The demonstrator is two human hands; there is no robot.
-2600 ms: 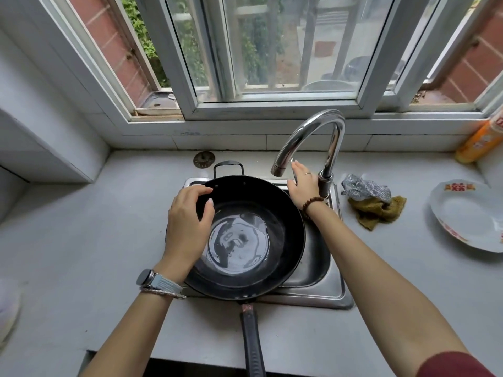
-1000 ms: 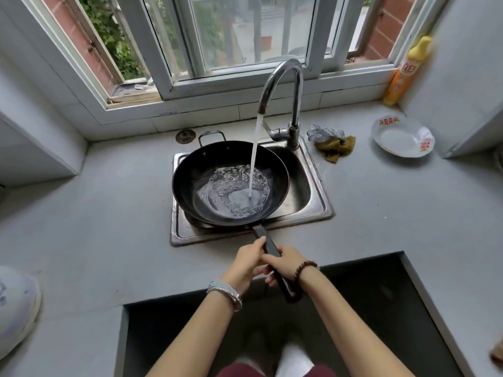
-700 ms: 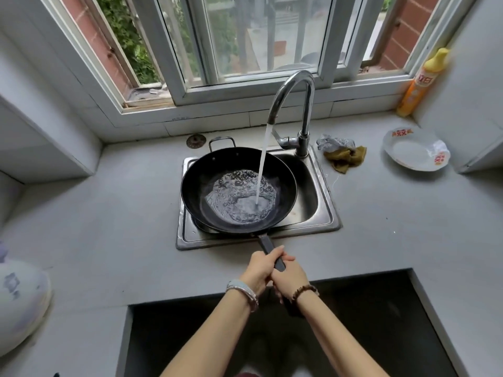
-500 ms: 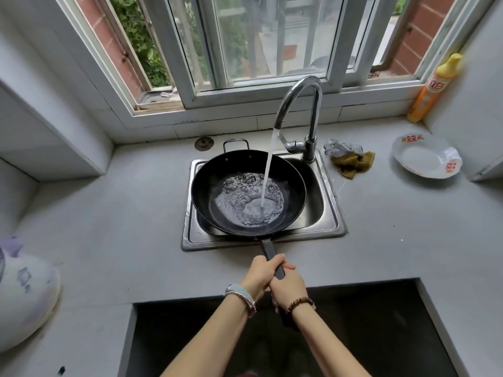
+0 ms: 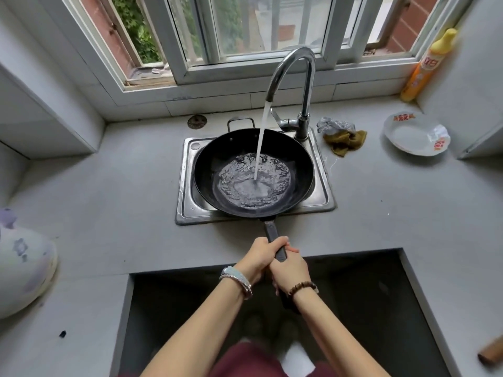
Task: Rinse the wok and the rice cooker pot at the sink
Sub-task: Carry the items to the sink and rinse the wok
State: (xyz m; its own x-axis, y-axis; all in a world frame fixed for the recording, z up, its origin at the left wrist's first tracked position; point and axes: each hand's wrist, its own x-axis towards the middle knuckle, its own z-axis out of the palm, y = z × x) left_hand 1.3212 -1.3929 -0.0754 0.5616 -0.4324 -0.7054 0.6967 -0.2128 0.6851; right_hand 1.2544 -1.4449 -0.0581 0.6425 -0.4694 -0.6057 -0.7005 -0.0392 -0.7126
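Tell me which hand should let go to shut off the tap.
Right, probably. The tap lever sits at the back right of the sink, on the side of the right hand; the left hand grips the handle nearer the wok and could steady it alone.

Ahead of you the wok [image 5: 211,159] sits in the sink [image 5: 184,191], faucet [image 5: 308,85] behind it. Right of the sink lie the cloths [image 5: 345,140], then the plate [image 5: 408,137]; the bottle [image 5: 425,66] stands behind the plate.
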